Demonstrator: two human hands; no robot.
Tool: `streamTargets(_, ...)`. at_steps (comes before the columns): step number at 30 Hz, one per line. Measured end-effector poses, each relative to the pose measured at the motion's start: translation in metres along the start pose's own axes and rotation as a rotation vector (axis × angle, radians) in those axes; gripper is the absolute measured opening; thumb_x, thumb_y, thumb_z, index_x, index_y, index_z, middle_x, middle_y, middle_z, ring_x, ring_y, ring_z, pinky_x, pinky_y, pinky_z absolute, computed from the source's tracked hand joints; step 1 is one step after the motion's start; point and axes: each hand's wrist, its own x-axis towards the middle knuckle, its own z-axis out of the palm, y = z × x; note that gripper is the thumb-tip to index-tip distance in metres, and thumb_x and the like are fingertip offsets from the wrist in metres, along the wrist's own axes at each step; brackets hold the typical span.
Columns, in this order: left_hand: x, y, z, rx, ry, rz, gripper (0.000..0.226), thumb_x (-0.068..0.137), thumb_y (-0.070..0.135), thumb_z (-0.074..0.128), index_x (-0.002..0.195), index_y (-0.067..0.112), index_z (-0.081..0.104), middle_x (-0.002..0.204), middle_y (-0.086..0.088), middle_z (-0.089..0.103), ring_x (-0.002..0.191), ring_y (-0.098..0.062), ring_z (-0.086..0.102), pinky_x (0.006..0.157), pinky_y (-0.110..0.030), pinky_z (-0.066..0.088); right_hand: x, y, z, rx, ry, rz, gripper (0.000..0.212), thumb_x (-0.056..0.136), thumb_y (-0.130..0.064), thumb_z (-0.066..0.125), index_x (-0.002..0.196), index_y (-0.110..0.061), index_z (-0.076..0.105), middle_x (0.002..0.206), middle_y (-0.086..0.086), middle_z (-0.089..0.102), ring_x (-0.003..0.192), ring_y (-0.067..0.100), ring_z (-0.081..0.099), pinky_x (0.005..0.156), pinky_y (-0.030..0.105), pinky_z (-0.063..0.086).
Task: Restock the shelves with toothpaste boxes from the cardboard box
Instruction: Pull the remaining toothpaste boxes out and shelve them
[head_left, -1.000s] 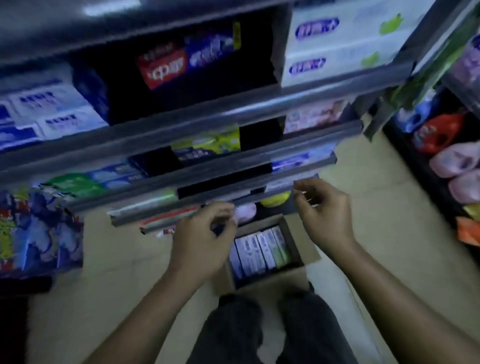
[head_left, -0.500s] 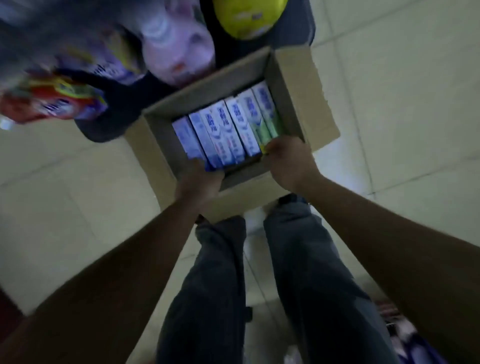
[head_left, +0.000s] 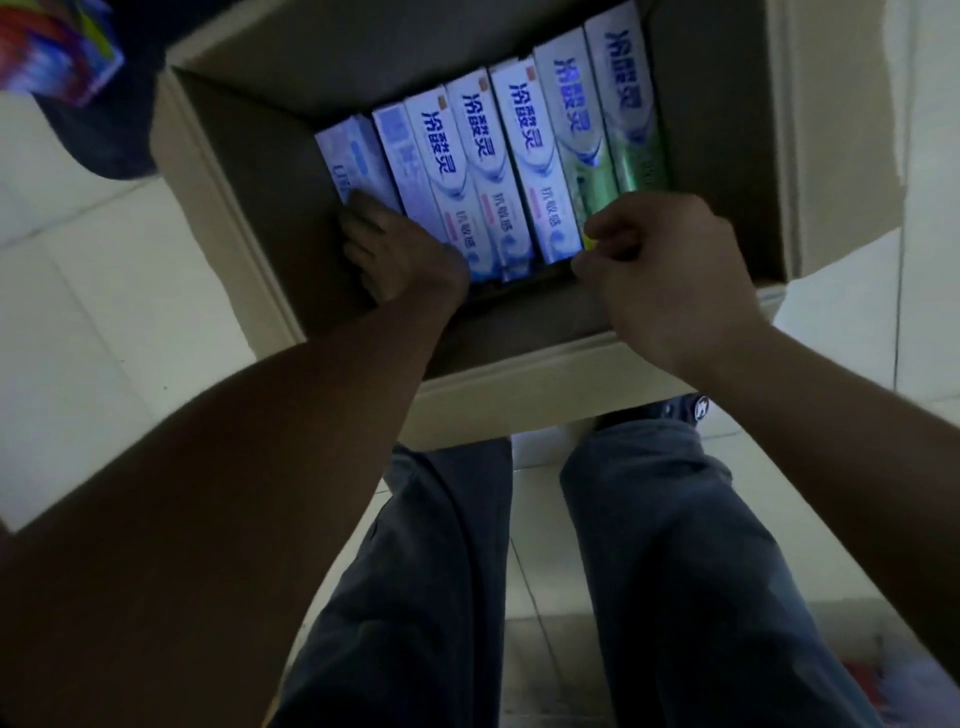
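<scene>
Left hand (head_left: 397, 254) and right hand (head_left: 670, 270) have both come down from the shelves, where they were a second ago, into the carton (head_left: 249, 208). Half a second ago they only reached the carton's near rim; now they are down among the boxes (head_left: 524, 156).

The left hand lies against the carton's left wall, fingers over the near end of the palest box (head_left: 353, 161). Its own back hides the fingertips, so I cannot tell whether it has closed on that box. The right hand is at the carton's near right corner, thumb and forefinger curled in a pinch on the near end of a green box (head_left: 589, 156).

The boxes stand on edge in one row across the carton's bottom, none lifted yet. The carton sits on the floor (head_left: 104, 312).

By my reading, a fresh pick has begun, and lifting out comes next. With a full row left in the carton, restocking looks well short of finished.
</scene>
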Motion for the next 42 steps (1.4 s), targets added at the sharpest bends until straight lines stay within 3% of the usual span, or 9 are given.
streamTargets(3, 0.010, 0.008, 0.002, -0.016, -0.017, -0.117, 0.090, 0.090, 0.032, 0.067, 0.161, 0.008, 0.016, 0.162, -0.016, 0.030, 0.144, -0.035, 0.036, 0.118, -0.040, 0.025, 0.002, 0.003, 0.000, -0.003, 0.002, 0.009, 0.021, 0.085, -0.030, 0.072, 0.105, -0.027, 0.074, 0.084, -0.012, 0.064, 0.098, 0.019, 0.068, 0.082, 0.028, 0.047)
streamTargets(6, 0.022, 0.016, -0.008, -0.078, 0.245, -0.192, 0.052, 0.084, 0.032, 0.076, 0.133, 0.020, 0.065, 0.132, -0.005, 0.066, 0.118, -0.028, 0.064, 0.098, -0.033, 0.045, 0.003, 0.003, 0.000, -0.016, -0.007, 0.032, 0.022, 0.084, -0.030, 0.072, 0.105, -0.028, 0.074, 0.084, -0.011, 0.065, 0.099, 0.021, 0.068, 0.083, 0.029, 0.048)
streamTargets(10, 0.013, 0.015, -0.004, 0.027, 0.220, -0.170, 0.042, 0.098, 0.017, 0.034, 0.134, 0.018, 0.057, 0.136, -0.014, 0.057, 0.120, -0.030, 0.058, 0.095, -0.034, 0.039, 0.005, 0.001, -0.002, -0.015, -0.029, 0.043, 0.022, 0.084, -0.028, 0.073, 0.105, -0.026, 0.075, 0.085, -0.009, 0.066, 0.100, 0.022, 0.068, 0.084, 0.028, 0.049)
streamTargets(14, 0.004, 0.014, -0.021, -0.305, -0.126, -0.049, 0.067, 0.089, 0.028, 0.070, 0.145, 0.013, 0.037, 0.143, -0.014, 0.052, 0.129, -0.036, 0.054, 0.104, -0.042, 0.047, 0.005, -0.001, -0.007, 0.019, -0.077, 0.054, 0.018, 0.084, -0.026, 0.074, 0.102, -0.025, 0.074, 0.077, -0.014, 0.065, 0.096, 0.017, 0.067, 0.078, 0.020, 0.039)
streamTargets(21, -0.047, 0.005, -0.122, -1.126, -0.247, -0.114, 0.049, 0.067, 0.028, 0.094, 0.094, 0.015, 0.056, 0.091, -0.003, 0.074, 0.082, -0.018, 0.075, 0.074, -0.039, 0.063, -0.018, -0.032, -0.006, 0.167, -0.247, -0.014, 0.065, 0.075, -0.049, 0.084, 0.132, -0.029, 0.059, 0.109, -0.009, 0.063, 0.100, 0.012, 0.063, 0.086, 0.020, 0.048)
streamTargets(26, -0.063, -0.001, -0.140, -1.304, -0.643, -0.273, 0.050, 0.088, 0.048, 0.076, 0.113, 0.007, 0.061, 0.107, -0.014, 0.075, 0.092, -0.026, 0.077, 0.081, -0.045, 0.064, -0.026, -0.036, -0.006, -0.020, -0.168, -0.122, 0.035, 0.082, -0.047, 0.075, 0.091, -0.017, 0.060, 0.075, -0.001, 0.061, 0.075, 0.027, 0.062, 0.063, 0.035, 0.043)
streamTargets(31, -0.040, -0.023, -0.093, -1.394, -0.758, -0.736, 0.068, 0.106, 0.054, 0.038, 0.152, 0.004, 0.040, 0.142, -0.018, 0.053, 0.130, -0.031, 0.055, 0.105, -0.038, 0.047, -0.022, -0.023, -0.023, 0.337, -0.105, 0.110, 0.020, 0.083, -0.037, 0.078, 0.091, -0.019, 0.073, 0.091, 0.010, 0.076, 0.086, 0.033, 0.073, 0.080, 0.059, 0.058)
streamTargets(38, -0.011, -0.004, -0.031, -1.486, -0.779, -0.932, 0.052, 0.104, 0.034, 0.028, 0.147, 0.016, 0.051, 0.148, -0.013, 0.056, 0.134, -0.035, 0.054, 0.114, -0.056, 0.035, -0.012, -0.008, -0.022, 0.530, -0.087, 0.141, 0.008, 0.089, -0.022, 0.078, 0.085, -0.023, 0.071, 0.083, -0.002, 0.078, 0.073, 0.017, 0.077, 0.057, 0.028, 0.061)
streamTargets(42, -0.008, 0.004, -0.014, -1.557, -0.696, -1.004, 0.046, 0.102, 0.031, 0.037, 0.141, 0.020, 0.058, 0.143, -0.007, 0.061, 0.131, -0.033, 0.056, 0.114, -0.052, 0.038, -0.008, -0.006, -0.013, 0.508, -0.092, 0.145, 0.006, 0.088, -0.021, 0.078, 0.087, -0.020, 0.072, 0.086, 0.005, 0.078, 0.074, 0.018, 0.076, 0.060, 0.030, 0.062)
